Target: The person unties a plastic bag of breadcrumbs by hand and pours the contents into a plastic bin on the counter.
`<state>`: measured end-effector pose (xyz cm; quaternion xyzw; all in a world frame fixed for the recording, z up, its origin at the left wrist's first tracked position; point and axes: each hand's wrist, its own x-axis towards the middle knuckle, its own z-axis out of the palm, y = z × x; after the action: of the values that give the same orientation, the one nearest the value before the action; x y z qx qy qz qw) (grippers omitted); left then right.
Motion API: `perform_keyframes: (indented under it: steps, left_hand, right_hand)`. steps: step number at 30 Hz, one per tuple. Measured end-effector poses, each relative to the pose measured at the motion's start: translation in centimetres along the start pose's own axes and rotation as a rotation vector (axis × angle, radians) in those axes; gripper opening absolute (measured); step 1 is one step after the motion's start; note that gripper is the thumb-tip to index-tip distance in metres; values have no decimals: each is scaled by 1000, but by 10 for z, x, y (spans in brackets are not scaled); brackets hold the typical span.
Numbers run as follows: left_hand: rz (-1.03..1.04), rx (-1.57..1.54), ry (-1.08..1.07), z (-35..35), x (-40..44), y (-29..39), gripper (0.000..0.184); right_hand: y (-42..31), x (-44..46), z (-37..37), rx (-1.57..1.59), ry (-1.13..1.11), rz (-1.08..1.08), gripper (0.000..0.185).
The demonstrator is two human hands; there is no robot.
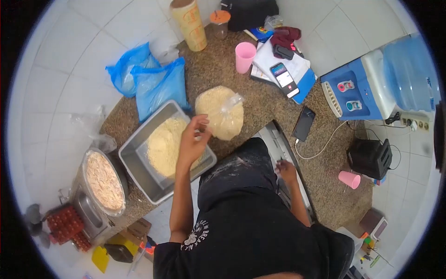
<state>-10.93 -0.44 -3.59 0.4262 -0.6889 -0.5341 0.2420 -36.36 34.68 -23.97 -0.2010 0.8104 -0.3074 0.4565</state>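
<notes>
My left hand (pixel 194 139) is raised over the right side of a grey rectangular tub (pixel 134 153), its fingers apart and nothing in them. Pale yellow crumbs or flour (pixel 163 145) lie in the tub. Just right of that hand sits a knotted clear plastic bag (pixel 222 111) full of similar pale crumbs. My right hand (pixel 286 170) is low beside my body, over the white appliance edge (pixel 274 139) at the counter; its fingers are dark and too small to make out.
Left: an oval pan of shredded food (pixel 106 182), blue bags (pixel 162 88). Back: a pink cup (pixel 245 57), a wrap roll (pixel 190 25), papers with a phone (pixel 284 80). Right: a cabled phone (pixel 304 124), water dispenser (pixel 348 93), black toaster (pixel 369 158), another pink cup (pixel 349 179).
</notes>
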Motion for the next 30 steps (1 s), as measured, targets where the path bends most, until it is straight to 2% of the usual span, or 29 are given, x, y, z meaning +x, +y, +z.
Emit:
perform_keyframes:
  steps: [1,2,3,4,5,7,8,10,12,15,18,20,21,22,24,25,26,28,29,30]
  left_hand:
    - [-25,71,-26,15,17,-12,38]
    - [-23,87,-35,27,35,-19,38]
    - [162,318,-17,37,52,-25,43]
    - [350,545,2,45,65,-32,48]
    - [354,555,-1,48,75,-48,48]
    - [355,598,-227,48,94,-71,44]
    - [357,606,-221,50,99,-67,44]
    - [114,639,-275,52,97,-56,33]
    - [101,591,-186,54,94,-50,29]
    - [79,471,-37,57,80,-45,25]
    - [2,334,74,58,70,-37,26]
    - [43,277,132,53,63,-38,27]
    - [154,272,157,51,61,-40,29]
    - [137,269,164,48,57,-42,29]
    - [369,458,175,45,51,-34,31]
    - [230,347,147,49,50,-43,32]
    - [217,333,152,50,51,-49,32]
    - [-55,73,-12,51,62,-59,33]
    - [-49,89,64,58,67,-67,31]
    - [-49,76,64,60,73,-73,31]
  right_hand:
    - [-33,27,-7,-173,32,-183,30]
    - [-67,50,-7,-114,59,-356,27]
    - [-129,60,-8,69,25,-365,26]
    - [-173,74,-8,107,-36,-439,27]
    - [-207,89,-7,140,-97,-517,28]
    - [-256,109,1,42,-210,-588,32]
    - [-269,119,11,13,-258,-616,32]
    - [-295,123,30,-20,-327,-643,33]
    - [-326,111,40,22,-325,-832,36]
    - [-343,124,54,51,-465,-860,30]
    - [-363,120,52,102,-480,-833,23]
    - [-376,109,49,98,-535,-867,20]
    - [-378,105,50,106,-572,-898,17]
    - [-376,105,52,102,-589,-889,17]
    - [-370,108,52,106,-622,-871,18]
    - [-363,115,53,129,-636,-847,20]
    - [-357,124,52,115,-646,-835,20]
    - [-349,140,45,208,-481,-650,27]
    - [-351,137,40,194,-480,-642,27]
    - [-360,131,34,12,-251,-712,34]
